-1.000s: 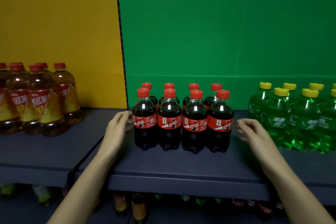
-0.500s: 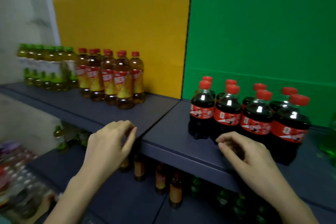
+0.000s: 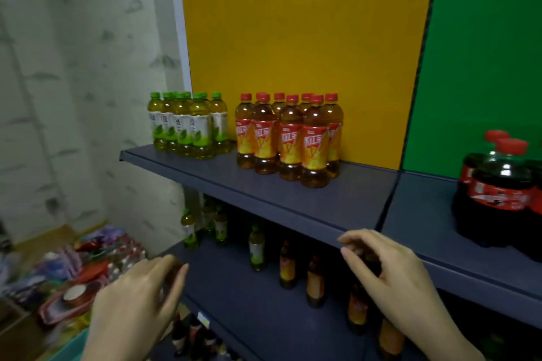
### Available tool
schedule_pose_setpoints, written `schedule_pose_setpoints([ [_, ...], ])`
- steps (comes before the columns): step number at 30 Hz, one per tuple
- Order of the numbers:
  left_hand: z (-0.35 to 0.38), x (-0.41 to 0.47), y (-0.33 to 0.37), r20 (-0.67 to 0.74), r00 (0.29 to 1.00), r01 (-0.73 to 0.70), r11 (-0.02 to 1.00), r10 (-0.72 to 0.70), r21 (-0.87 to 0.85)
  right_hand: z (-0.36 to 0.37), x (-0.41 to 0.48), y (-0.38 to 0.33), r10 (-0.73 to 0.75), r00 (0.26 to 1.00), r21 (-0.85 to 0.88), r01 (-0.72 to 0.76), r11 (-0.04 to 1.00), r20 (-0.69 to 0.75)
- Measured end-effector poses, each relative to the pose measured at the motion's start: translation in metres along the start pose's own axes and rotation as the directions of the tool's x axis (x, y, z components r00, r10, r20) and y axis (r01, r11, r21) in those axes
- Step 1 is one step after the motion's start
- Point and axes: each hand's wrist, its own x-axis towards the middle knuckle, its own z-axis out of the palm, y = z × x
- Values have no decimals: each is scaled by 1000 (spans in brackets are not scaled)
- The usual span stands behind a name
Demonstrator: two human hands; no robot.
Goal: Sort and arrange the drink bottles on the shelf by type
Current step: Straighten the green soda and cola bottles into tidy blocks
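Note:
On the upper dark shelf [image 3: 293, 199] stand a cluster of green tea bottles [image 3: 187, 126] with green caps at the left, a cluster of red-capped iced tea bottles [image 3: 290, 138] in front of the yellow panel, and cola bottles [image 3: 501, 184] at the right edge. The lower shelf [image 3: 240, 296] holds a loose row of mixed green tea and iced tea bottles [image 3: 287, 264]. My left hand [image 3: 137, 305] hovers low at the left, fingers loosely curled, holding nothing. My right hand [image 3: 393, 275] is in front of the upper shelf's edge, fingers bent, empty.
A patterned white wall [image 3: 73, 82] lies to the left. Packaged goods and trays [image 3: 76, 281] are piled on the floor at the lower left. More bottles [image 3: 193, 337] stand on a shelf below. A green panel [image 3: 484, 53] backs the cola section.
The view has swung left and down from the cola bottles to the tea bottles and lower shelf. Both hands have left the cola group and dropped below the upper shelf's edge.

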Motion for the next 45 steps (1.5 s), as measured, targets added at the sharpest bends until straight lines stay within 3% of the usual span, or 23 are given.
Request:
schedule_pose_setpoints([
  [8, 15, 45, -76, 32, 996, -79, 995, 81, -60, 55, 36, -50, 40, 998, -26, -41, 999, -46],
  [20, 104, 133, -74, 2, 961, -269, 931, 278, -246, 86, 95, -34, 151, 968, -140, -181, 973, -200],
  [29, 165, 224, -60, -31, 958, -256, 804, 285, -536, 89, 162, -7, 212, 906, -113, -269, 956, -366],
  [34, 195, 266, -48, 61, 975, -124, 748, 215, -652, 87, 192, 2, 312, 884, -108, -369, 923, -349],
  [37, 213, 292, -42, 188, 963, -2, 707, 191, -707, 85, 209, 5, 398, 861, -64, -438, 897, -318],
  [40, 232, 315, -36, 323, 922, 133, 607, 215, -784, 87, 226, 8, 475, 846, 84, -469, 879, -241],
  [42, 241, 325, -31, 354, 902, 178, 535, 246, -826, 90, 234, 11, 501, 846, 179, -472, 863, -184],
  [45, 252, 330, -24, 350, 899, 200, 466, 262, -862, 99, 241, 13, 513, 838, 188, -482, 856, -187],
])
